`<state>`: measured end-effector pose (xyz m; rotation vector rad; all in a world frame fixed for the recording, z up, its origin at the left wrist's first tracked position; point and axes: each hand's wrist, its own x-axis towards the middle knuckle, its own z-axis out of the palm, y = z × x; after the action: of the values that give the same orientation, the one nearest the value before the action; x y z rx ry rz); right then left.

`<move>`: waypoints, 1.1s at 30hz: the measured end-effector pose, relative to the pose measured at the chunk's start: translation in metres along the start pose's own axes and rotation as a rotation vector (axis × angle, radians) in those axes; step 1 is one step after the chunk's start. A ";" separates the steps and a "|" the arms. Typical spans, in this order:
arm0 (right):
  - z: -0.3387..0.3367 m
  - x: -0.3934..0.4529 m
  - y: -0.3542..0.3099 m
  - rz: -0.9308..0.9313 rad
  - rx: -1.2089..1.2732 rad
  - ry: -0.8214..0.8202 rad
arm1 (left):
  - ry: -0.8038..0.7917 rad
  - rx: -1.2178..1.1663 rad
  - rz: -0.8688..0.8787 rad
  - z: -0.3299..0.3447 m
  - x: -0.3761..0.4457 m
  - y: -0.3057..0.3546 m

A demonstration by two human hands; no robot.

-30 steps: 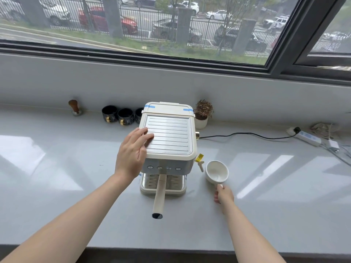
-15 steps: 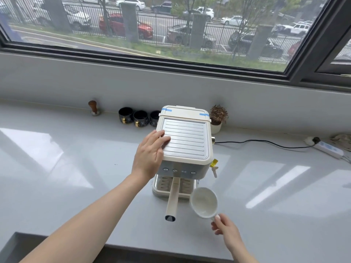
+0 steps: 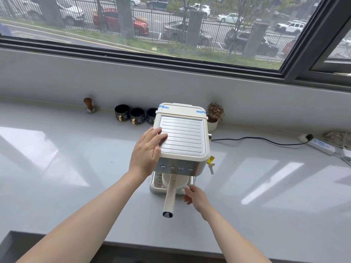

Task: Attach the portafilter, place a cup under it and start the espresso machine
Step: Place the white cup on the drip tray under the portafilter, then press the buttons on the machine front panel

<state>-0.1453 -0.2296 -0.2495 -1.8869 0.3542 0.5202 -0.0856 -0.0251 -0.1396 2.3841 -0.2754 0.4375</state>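
So far, reading the frame from left to right, most of the job looks done and one step remains. Toward the upper left of the countertop, a tamper and a row of dark cups stand against the wall, well apart from the work and seemingly not needed. Just left of centre, the left hand lies flat with its fingers spread on the left edge of the espresso machine, palm down and gripping nothing, which I take as steadying the body. At centre, the portafilter is seated under the front panel, its pale handle pointing straight toward the lower edge of the frame, so the attaching step appears finished. Under it, on the drip tray, sits the white cup, partly hidden by the handle; whether it sits squarely below the spouts cannot be told from above. Just right of the handle, the right hand has its fingertips pinched narrowly at the cup's handle, either setting it down or about to release. What is left, as I judge it, is to let go and press one of the buttons in the row on the front panel. Farther right, a small potted plant stands by the machine and a power strip lies at the far right edge.
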 end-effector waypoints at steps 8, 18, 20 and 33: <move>0.009 0.016 -0.017 -0.028 -0.086 0.039 | 0.012 -0.008 0.000 0.001 0.000 0.000; 0.001 0.019 -0.012 -0.075 -0.089 0.205 | 0.016 -0.022 -0.003 0.001 0.001 -0.001; -0.005 0.012 -0.006 -0.054 -0.028 0.257 | 0.010 -0.021 -0.004 0.001 0.000 -0.001; -0.032 -0.052 -0.093 -0.802 -0.155 0.677 | 0.020 -0.049 -0.004 0.003 0.000 -0.001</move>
<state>-0.1401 -0.2255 -0.1384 -2.1155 -0.0397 -0.6563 -0.0852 -0.0264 -0.1419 2.3305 -0.2697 0.4474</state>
